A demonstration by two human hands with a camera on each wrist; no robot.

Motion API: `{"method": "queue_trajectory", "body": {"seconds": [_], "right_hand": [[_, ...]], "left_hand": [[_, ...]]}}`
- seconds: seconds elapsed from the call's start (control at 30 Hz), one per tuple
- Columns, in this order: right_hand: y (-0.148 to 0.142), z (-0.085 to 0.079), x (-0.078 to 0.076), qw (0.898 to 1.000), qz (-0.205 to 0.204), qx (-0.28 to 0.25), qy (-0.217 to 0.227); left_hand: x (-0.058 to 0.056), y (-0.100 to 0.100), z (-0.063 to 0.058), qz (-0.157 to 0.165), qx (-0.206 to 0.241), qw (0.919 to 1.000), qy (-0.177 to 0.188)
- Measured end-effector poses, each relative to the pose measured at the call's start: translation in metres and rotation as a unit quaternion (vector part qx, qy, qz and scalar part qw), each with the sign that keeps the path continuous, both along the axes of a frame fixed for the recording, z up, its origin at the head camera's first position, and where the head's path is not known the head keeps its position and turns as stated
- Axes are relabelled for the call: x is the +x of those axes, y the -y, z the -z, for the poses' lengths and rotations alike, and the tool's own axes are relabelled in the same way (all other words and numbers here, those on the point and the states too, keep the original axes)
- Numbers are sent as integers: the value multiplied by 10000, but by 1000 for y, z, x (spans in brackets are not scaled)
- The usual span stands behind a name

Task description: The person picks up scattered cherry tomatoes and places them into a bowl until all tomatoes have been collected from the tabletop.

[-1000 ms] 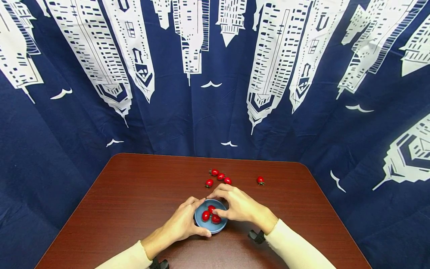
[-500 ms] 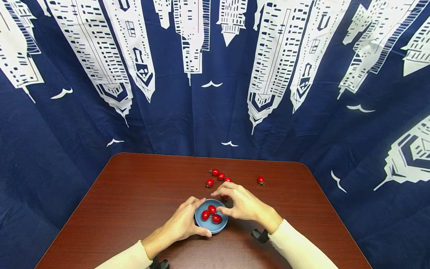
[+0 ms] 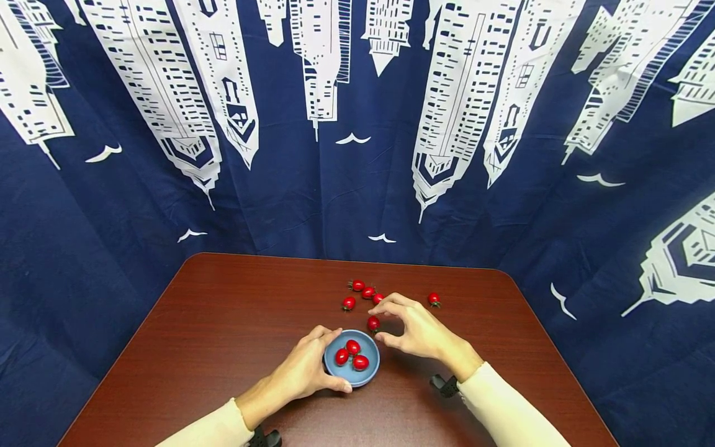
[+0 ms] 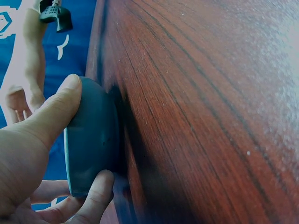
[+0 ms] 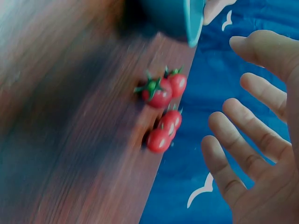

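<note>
A small blue bowl (image 3: pixel 367 376) holds three red cherry tomatoes (image 3: pixel 342 356). My left hand (image 3: pixel 304 366) grips its left side; in the left wrist view the thumb lies on one side of the bowl (image 4: pixel 91 140) and fingers on the other. My right hand (image 3: pixel 416 328) hovers just right of the bowl, thumb and fingers spread, holding nothing. One loose cherry tomato (image 3: pixel 373 323) lies at the bowl's far right edge, in front of the gap between right thumb and fingers. In the right wrist view that tomato (image 5: pixel 158 95) shows a green calyx and sits apart from the fingers.
Behind the right hand lie several cherry tomatoes (image 3: pixel 357 285) in a loose cluster, with another single tomato (image 3: pixel 434 299) farther right. The brown table (image 3: pixel 240 310) ends at a blue curtain (image 3: pixel 279 205) printed with white buildings.
My right hand has drawn away from over the bowl, up and to the right. The tomato beside the bowl, hidden at first, now shows. My left hand and the bowl stay put.
</note>
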State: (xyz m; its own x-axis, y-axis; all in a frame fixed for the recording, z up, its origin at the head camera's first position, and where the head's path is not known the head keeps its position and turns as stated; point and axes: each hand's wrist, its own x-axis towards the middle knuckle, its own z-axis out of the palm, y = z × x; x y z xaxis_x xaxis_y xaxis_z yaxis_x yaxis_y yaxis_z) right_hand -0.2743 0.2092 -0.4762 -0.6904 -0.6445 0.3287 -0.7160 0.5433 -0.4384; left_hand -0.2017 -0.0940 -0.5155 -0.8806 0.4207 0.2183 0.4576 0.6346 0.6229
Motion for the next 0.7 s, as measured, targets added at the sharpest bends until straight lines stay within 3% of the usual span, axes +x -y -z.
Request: {"method": "queue_trajectory", "body": {"seconds": [0.47,0.7], "right_hand": [[-42,6,-24,9964,728,-250,-356],[-63,9,-35,9931,1089,-294,-315]], "left_hand": [[0,-1,-1,-60,1,10000,28],[0,-1,0,-53,-7,10000,14]]}}
